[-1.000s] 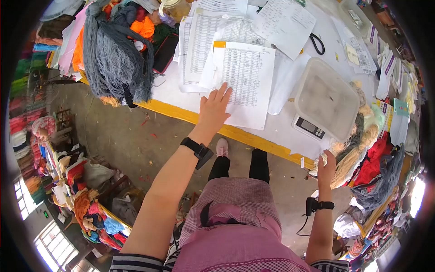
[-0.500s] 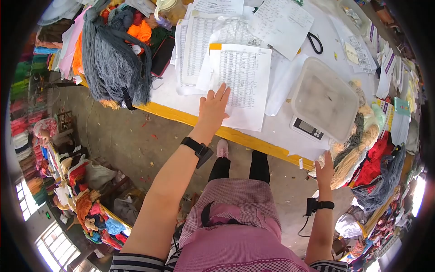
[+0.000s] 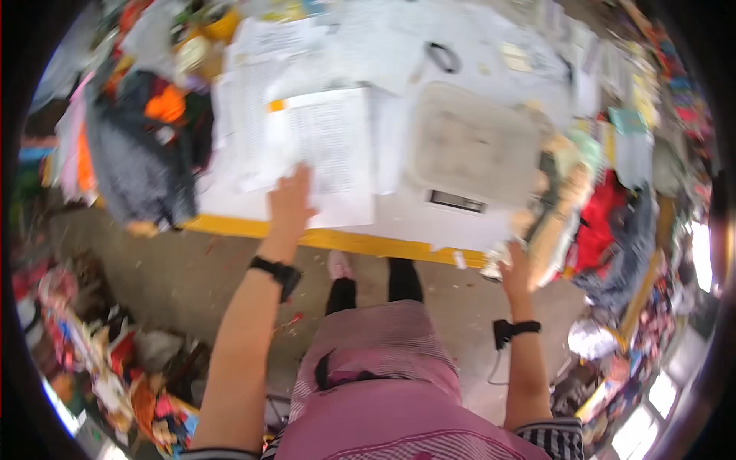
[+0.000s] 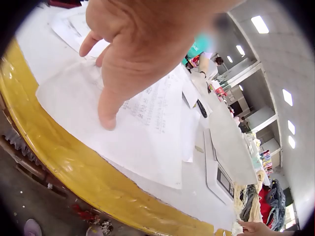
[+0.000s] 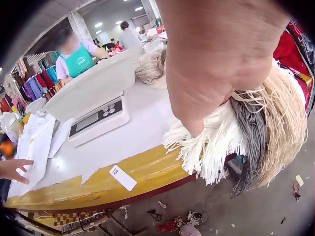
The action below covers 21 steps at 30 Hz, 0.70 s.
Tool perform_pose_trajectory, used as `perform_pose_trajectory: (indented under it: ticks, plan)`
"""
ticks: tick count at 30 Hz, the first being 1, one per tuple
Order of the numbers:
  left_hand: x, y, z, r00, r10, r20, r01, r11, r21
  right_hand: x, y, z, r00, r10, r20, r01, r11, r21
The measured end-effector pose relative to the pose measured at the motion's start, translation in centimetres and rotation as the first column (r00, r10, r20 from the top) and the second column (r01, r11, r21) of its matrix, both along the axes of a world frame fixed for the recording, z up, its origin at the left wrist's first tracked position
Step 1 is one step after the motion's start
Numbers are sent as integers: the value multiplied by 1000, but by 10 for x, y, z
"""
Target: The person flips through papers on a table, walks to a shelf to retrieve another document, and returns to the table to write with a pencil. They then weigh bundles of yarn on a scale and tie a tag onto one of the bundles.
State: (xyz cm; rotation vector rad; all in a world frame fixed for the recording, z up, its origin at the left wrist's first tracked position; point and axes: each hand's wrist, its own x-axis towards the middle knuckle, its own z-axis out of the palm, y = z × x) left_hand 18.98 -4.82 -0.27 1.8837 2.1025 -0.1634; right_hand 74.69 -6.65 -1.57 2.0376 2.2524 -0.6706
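Note:
My left hand [image 3: 291,203] rests on the lower left part of a printed sheet [image 3: 337,146] with an orange corner tab. In the left wrist view its thumb [image 4: 108,115] lies on the paper, apart from the fingers. At the table's right front edge, my right hand [image 3: 517,272] rests on a bundle of white yarn [image 5: 216,147]. The right wrist view shows the thumb against the white strands, with the other fingers mostly hidden behind the hand. Grey yarn [image 5: 248,123] and beige yarn [image 5: 285,128] hang beside that bundle.
Between my hands stands a digital scale [image 5: 101,120] with a translucent plastic tub [image 3: 471,142] on it. Grey yarn [image 3: 142,161] is heaped at the table's left. Red yarn [image 3: 598,222] lies far right. A person in a green apron [image 5: 78,61] stands across the table.
The head view has turned, so the table and both hands sit further left and look blurred. My left hand stays on the printed sheet and my right hand stays by the white yarn.

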Motion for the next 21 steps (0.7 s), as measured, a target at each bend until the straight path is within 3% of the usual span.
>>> perform_pose_trajectory:
  ticks: [2, 3, 5, 7, 9, 11, 13, 15, 16, 17, 19, 21]
  plan:
    - [-6, -1, -15, 999, -13, 40, 12, 1000, 28, 0, -4, 1, 997, -46, -60, 47, 998, 28]
    - [-11, -5, -26, 995, -88, 35, 83, 987, 140, -2, -3, 4, 997, -60, -46, 62, 997, 53]
    - [-4, 1, -4, 999, -32, 22, 31, 999, 33, -7, 1, 18, 991, -74, -114, 77, 997, 24]
    - [2, 4, 11, 998, -20, 60, 20, 1000, 4, -23, 14, 45, 935, -266, -234, 278, 960, 20]
    - [1, 3, 15, 995, -38, 92, 36, 999, 27, -22, 32, 57, 915, -303, -266, 345, 929, 131]
    - [1, 3, 14, 991, -61, 118, 55, 997, 51, -15, 61, 72, 928, -294, -228, 361, 859, 364]
    - [2, 4, 12, 991, -48, 127, 42, 998, 53, -2, 93, 71, 883, -395, -253, 469, 713, 521]
    - [4, 5, 14, 988, -45, 148, 39, 998, 45, 12, 127, 59, 849, -433, -302, 524, 626, 578]
    - [5, 5, 15, 986, -23, 167, 19, 999, 27, 16, 141, 55, 824, -412, -389, 557, 717, 419]
    - [5, 5, 13, 985, -41, 168, 36, 999, 34, 13, 148, 48, 867, -424, -264, 498, 766, 406]
    - [2, 4, 8, 990, -63, 125, 59, 998, 35, 0, 151, 41, 951, -294, -98, 291, 741, 605]
    - [2, 5, 6, 992, -60, 108, 59, 998, 18, -3, 147, 55, 959, -258, -117, 276, 752, 599]
